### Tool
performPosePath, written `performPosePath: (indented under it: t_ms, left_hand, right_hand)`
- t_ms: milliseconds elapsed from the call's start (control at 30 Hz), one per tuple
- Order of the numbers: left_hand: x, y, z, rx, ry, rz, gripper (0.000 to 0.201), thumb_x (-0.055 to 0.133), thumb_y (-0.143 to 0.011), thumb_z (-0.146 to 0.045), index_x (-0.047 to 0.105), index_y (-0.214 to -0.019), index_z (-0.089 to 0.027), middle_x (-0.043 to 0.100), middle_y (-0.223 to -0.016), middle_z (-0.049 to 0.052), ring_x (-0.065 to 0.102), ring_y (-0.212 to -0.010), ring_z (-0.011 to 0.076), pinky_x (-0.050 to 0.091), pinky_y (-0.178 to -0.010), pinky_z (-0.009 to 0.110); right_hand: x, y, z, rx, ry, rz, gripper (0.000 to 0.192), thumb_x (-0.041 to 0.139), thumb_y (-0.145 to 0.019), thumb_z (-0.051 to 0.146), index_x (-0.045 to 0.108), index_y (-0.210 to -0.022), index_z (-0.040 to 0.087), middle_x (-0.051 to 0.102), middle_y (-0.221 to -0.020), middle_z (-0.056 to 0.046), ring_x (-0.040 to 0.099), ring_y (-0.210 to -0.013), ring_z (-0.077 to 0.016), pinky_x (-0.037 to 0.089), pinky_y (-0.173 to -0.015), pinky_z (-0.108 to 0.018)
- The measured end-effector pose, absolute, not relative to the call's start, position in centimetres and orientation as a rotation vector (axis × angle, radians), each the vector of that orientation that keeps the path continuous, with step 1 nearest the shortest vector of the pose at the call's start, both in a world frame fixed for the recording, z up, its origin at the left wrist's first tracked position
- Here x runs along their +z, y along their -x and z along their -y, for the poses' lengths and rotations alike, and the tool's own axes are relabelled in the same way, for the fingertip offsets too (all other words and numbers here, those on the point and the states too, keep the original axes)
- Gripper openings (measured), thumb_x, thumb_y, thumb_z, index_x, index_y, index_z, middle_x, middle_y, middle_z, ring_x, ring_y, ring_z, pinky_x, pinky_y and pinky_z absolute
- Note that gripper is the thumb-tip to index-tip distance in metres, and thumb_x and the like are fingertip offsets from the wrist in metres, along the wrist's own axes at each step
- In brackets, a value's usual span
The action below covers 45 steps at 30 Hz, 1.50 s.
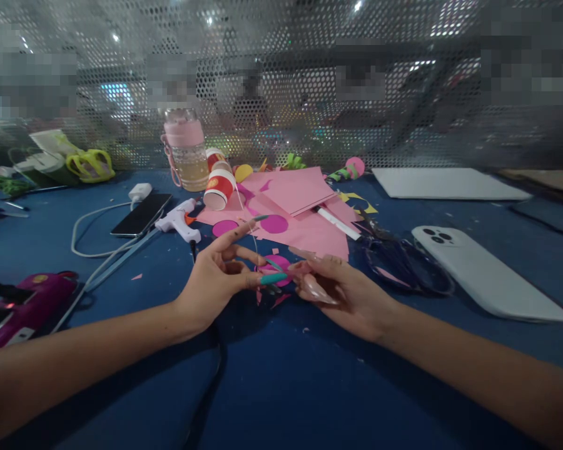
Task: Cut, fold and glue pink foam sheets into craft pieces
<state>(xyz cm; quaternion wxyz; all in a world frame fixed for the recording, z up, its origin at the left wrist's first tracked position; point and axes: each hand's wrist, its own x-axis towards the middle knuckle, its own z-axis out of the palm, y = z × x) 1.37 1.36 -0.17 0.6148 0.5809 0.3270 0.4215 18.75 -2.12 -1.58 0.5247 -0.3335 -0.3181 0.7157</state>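
Both hands meet above the blue table. My left hand [220, 269], with long teal nails, pinches the left end of a small pink paper piece [298, 269] between thumb and a fingertip, another finger stretched out. The fingers of my right hand [340, 284], with long pale pink nails, are closed on the piece's other end; its full shape is hidden. Beneath lies a magenta paper circle [276, 261]. More magenta circles [274, 224] rest on pink sheets [300, 190] behind. A thin pale strand [242, 203] runs near my left fingers.
Left are a white glue gun [178, 222], black phone [143, 214] and purple device [32, 303]. Red-and-white paper cups [217, 189] lie by a bottle [186, 150]. Dark-handled scissors [403, 265], a white marker [338, 223] and white phone [490, 272] lie right. Perforated metal stands behind.
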Motion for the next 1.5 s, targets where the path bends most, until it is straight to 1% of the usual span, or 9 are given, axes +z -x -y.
performPosePath:
  t_ms: [233, 467, 667, 867, 1000, 1100, 1233, 1400, 1500]
  left_hand:
    - [-0.3, -1.2, -1.3, 0.957, -1.381, -0.794, 0.076, 0.071, -0.057, -0.009, 0.041, -0.124, -0.025, 0.06, -0.075, -0.003, 0.049, -0.05, 0.0038, 0.05, -0.048, 0.016]
    - [0.1, -1.6, -0.9, 0.816, -1.407, -0.787, 0.08, 0.068, -0.06, -0.008, 0.033, -0.13, -0.025, 0.065, -0.091, 0.004, 0.049, -0.047, 0.0038, 0.049, -0.047, 0.017]
    - [0.2, -1.7, -0.9, 0.706, -1.34, -0.818, 0.084, 0.067, -0.062, -0.01, 0.025, -0.134, -0.023, 0.067, -0.081, 0.003, 0.055, -0.052, 0.0086, 0.047, -0.047, 0.019]
    - [0.2, -1.7, -1.1, 0.668, -1.361, -0.864, 0.08, 0.067, -0.062, -0.012, 0.029, -0.132, -0.017, 0.063, -0.064, -0.003, 0.051, -0.047, 0.0064, 0.045, -0.048, 0.019]
    - [0.1, -1.8, -1.2, 0.715, -1.299, -0.856, 0.076, 0.069, -0.058, -0.01, 0.037, -0.127, -0.015, 0.06, -0.06, -0.005, 0.054, -0.05, 0.0077, 0.047, -0.05, 0.02]
    - [-0.1, -1.7, -1.3, 0.74, -1.259, -0.8, 0.068, 0.07, -0.058, -0.009, 0.046, -0.121, -0.016, 0.061, -0.061, -0.004, 0.056, -0.052, 0.0083, 0.048, -0.052, 0.02]
    - [-0.3, -1.5, -1.5, 0.743, -1.256, -0.723, 0.056, 0.069, -0.061, -0.01, 0.051, -0.114, -0.014, 0.065, -0.066, 0.0, 0.058, -0.051, 0.0098, 0.049, -0.052, 0.022]
    - [-0.3, -1.4, -1.5, 0.803, -1.255, -0.673, 0.049, 0.069, -0.062, -0.01, 0.054, -0.109, -0.013, 0.067, -0.069, 0.002, 0.059, -0.052, 0.0113, 0.05, -0.049, 0.022]
    - [-0.2, -1.5, -1.5, 0.853, -1.21, -0.644, 0.052, 0.069, -0.062, -0.008, 0.053, -0.111, -0.014, 0.068, -0.072, 0.002, 0.06, -0.053, 0.0111, 0.05, -0.048, 0.021]
  right_hand:
    - [-1.5, -18.7, 2.2, 1.716, 0.794, 0.807, 0.015, 0.068, -0.061, 0.033, 0.063, -0.063, 0.019, 0.048, -0.042, 0.005, 0.033, -0.04, -0.0057, 0.025, -0.043, -0.022]
    - [-1.3, -18.6, 2.4, 1.725, 0.739, 0.861, 0.017, 0.07, -0.062, 0.032, 0.062, -0.057, 0.018, 0.047, -0.036, 0.006, 0.035, -0.036, -0.0043, 0.024, -0.041, -0.021]
    - [-1.3, -18.5, 2.5, 1.738, 0.707, 0.862, 0.016, 0.067, -0.065, 0.031, 0.061, -0.058, 0.018, 0.05, -0.037, 0.006, 0.037, -0.035, -0.0039, 0.025, -0.041, -0.02]
    - [-1.4, -18.7, 2.5, 1.743, 0.671, 0.815, 0.021, 0.065, -0.067, 0.026, 0.052, -0.055, 0.017, 0.052, -0.041, 0.005, 0.038, -0.034, -0.0032, 0.02, -0.038, -0.019]
    - [-1.4, -18.8, 2.5, 1.755, 0.642, 0.8, 0.02, 0.064, -0.068, 0.023, 0.048, -0.057, 0.016, 0.052, -0.042, 0.005, 0.039, -0.034, -0.0034, 0.022, -0.039, -0.019]
    - [-1.2, -18.9, 2.4, 1.809, 0.595, 0.769, 0.019, 0.06, -0.071, 0.02, 0.047, -0.058, 0.016, 0.055, -0.047, 0.005, 0.038, -0.032, -0.0022, 0.022, -0.037, -0.018]
    - [-1.1, -19.2, 2.4, 1.917, 0.506, 0.68, 0.02, 0.06, -0.071, 0.015, 0.043, -0.059, 0.016, 0.057, -0.053, 0.007, 0.029, -0.029, 0.0005, 0.02, -0.035, -0.015]
    - [-1.2, -19.5, 2.4, 2.023, 0.401, 0.573, 0.024, 0.06, -0.071, 0.015, 0.04, -0.058, 0.017, 0.044, -0.039, 0.009, 0.017, -0.032, -0.0016, 0.019, -0.035, -0.014]
    - [-1.1, -19.5, 2.4, 2.052, 0.386, 0.584, 0.027, 0.063, -0.069, 0.016, 0.038, -0.057, 0.017, 0.041, -0.038, 0.009, 0.019, -0.034, -0.0026, 0.02, -0.036, -0.014]
